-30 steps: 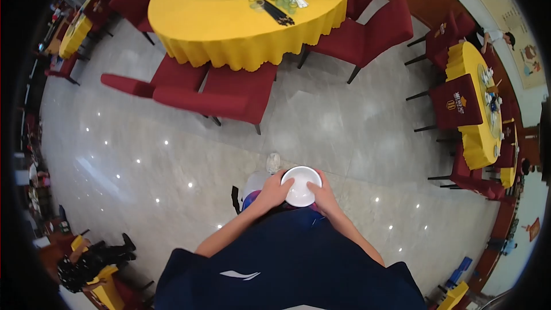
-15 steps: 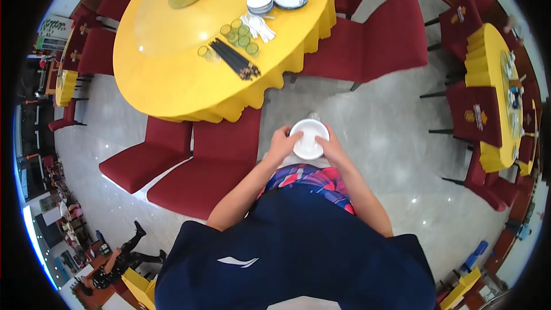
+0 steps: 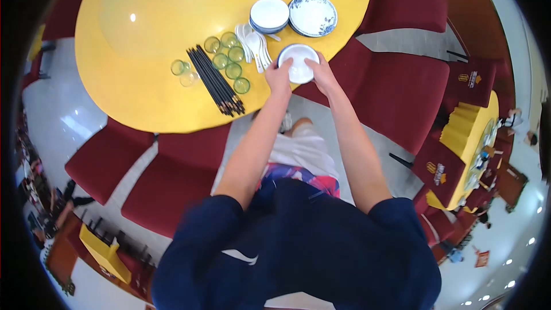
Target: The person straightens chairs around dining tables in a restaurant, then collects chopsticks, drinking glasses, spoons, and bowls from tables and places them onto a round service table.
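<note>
A white bowl (image 3: pixel 298 68) is held between my left hand (image 3: pixel 279 76) and my right hand (image 3: pixel 323 74), thumbs inside its rim. The bowl is at the near edge of the round yellow table (image 3: pixel 132 95). Just beyond it stand a stack of bowls (image 3: pixel 269 14) and a stack of blue-patterned plates (image 3: pixel 313 15). White spoons (image 3: pixel 253 43) lie left of my left hand. Farther left are several green glasses (image 3: pixel 233 70) and a bundle of black chopsticks (image 3: pixel 215 80).
Red chairs (image 3: pixel 402 89) stand right of the table, and two more chair seats (image 3: pixel 178 175) are at its near left side. Another yellow-covered table (image 3: pixel 468 138) with tableware is at the far right. People are visible in the distance at both sides.
The round table and its tableware have come much closer. The bowl, still in both my hands, has gone from over the floor to the table's edge, beside the stacks and spoons.
</note>
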Available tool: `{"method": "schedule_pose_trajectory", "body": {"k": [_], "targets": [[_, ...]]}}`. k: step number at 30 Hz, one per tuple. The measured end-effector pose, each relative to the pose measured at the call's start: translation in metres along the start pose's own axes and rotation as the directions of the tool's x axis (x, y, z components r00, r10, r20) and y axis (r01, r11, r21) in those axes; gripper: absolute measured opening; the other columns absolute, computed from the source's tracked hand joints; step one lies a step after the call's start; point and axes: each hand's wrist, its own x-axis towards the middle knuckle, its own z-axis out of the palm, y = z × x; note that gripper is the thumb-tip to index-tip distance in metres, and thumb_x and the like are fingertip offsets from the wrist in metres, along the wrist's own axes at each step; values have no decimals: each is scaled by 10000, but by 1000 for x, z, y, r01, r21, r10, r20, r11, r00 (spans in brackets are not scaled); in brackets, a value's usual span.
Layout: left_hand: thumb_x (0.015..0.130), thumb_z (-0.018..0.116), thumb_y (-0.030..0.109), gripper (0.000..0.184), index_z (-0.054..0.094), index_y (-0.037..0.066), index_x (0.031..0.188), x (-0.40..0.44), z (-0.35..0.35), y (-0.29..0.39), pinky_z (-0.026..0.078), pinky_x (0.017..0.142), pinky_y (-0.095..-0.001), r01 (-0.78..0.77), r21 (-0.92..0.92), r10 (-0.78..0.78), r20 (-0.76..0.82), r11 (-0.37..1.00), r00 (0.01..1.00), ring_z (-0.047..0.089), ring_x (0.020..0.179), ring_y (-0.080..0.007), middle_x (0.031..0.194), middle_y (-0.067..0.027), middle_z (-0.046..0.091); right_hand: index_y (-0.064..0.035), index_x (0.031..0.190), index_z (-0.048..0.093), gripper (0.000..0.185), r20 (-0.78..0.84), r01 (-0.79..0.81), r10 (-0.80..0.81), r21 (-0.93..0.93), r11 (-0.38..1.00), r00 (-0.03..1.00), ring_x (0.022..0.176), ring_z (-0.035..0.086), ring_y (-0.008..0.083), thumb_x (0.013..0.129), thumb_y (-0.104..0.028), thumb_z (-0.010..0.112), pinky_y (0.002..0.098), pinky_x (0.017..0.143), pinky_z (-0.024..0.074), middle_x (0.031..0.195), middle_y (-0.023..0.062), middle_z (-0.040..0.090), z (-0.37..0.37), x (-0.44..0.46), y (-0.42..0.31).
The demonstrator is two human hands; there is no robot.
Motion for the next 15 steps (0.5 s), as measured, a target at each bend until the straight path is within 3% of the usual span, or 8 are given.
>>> {"method": "schedule_pose_trajectory", "body": {"k": [2, 6, 7, 8, 10, 12, 14, 15], "targets": [[741, 724, -20, 368, 610, -86, 1085, 18, 10, -1, 523, 783, -295, -63, -45, 67, 77, 997, 995, 653, 895, -208, 1025, -143, 662, 13, 1357, 386, 517, 10, -47, 47, 13, 999, 999, 1060, 589, 222, 900, -121, 587, 329, 844, 513, 1218, 154, 562, 0, 13, -5], [752, 687, -34, 440, 574, -95, 1173, 17, 28, -10, 504, 853, -314, -121, 71, 124, -41, 990, 991, 627, 998, -228, 1102, -168, 640, 14, 1382, 368, 534, -35, -25, 27, 38, 999, 999, 1097, 574, 226, 906, -127, 565, 333, 887, 495, 1248, 161, 551, -10, 37, 11], [745, 689, -4, 502, 549, -101, 1218, 17, 31, -10, 488, 900, -344, -148, 158, 158, -47, 976, 986, 614, 1055, -264, 1148, -195, 628, 26, 1375, 379, 532, -43, 75, -79, -85, 994, 996, 1113, 578, 272, 895, -125, 553, 362, 928, 473, 1252, 194, 553, -11, 42, 16], [745, 689, -4, 502, 549, -101, 1218, 18, 35, -11, 488, 900, -344, -152, 154, 166, -84, 976, 983, 614, 1055, -264, 1148, -195, 628, 26, 1375, 379, 532, -11, 58, -59, -92, 994, 998, 1113, 578, 272, 895, -125, 553, 362, 928, 473, 1252, 194, 553, -14, 45, 22], [732, 705, 45, 552, 536, -102, 1236, 23, 40, -20, 475, 931, -367, -302, 448, 407, -156, 842, 900, 613, 1069, -307, 1163, -224, 624, 34, 1356, 400, 539, -91, 124, -159, -306, 944, 983, 1140, 568, 325, 865, -127, 555, 385, 968, 443, 1249, 236, 555, -13, 43, 26], [727, 714, 84, 581, 530, -98, 1248, 17, 38, -22, 464, 948, -378, -334, 501, 467, -165, 798, 869, 607, 1084, -341, 1172, -252, 615, 47, 1339, 406, 550, -80, 103, -133, -302, 948, 988, 1155, 555, 363, 841, -133, 553, 396, 974, 436, 1233, 269, 557, -12, 38, 28], [740, 709, 94, 576, 526, -100, 1251, 16, 41, -18, 465, 947, -377, -364, 525, 510, -162, 769, 845, 605, 1096, -341, 1179, -262, 611, 59, 1328, 405, 552, -61, 216, -241, -275, 937, 969, 1155, 548, 369, 832, -134, 553, 406, 985, 426, 1243, 276, 543, -11, 42, 30], [733, 721, 101, 592, 523, -104, 1252, 11, 40, -14, 467, 946, -373, -352, 545, 505, -157, 761, 849, 603, 1102, -345, 1169, -267, 613, 66, 1331, 389, 564, -89, 163, -202, -332, 929, 975, 1156, 536, 383, 834, -137, 560, 422, 996, 414, 1247, 283, 528, -10, 41, 29]]}}
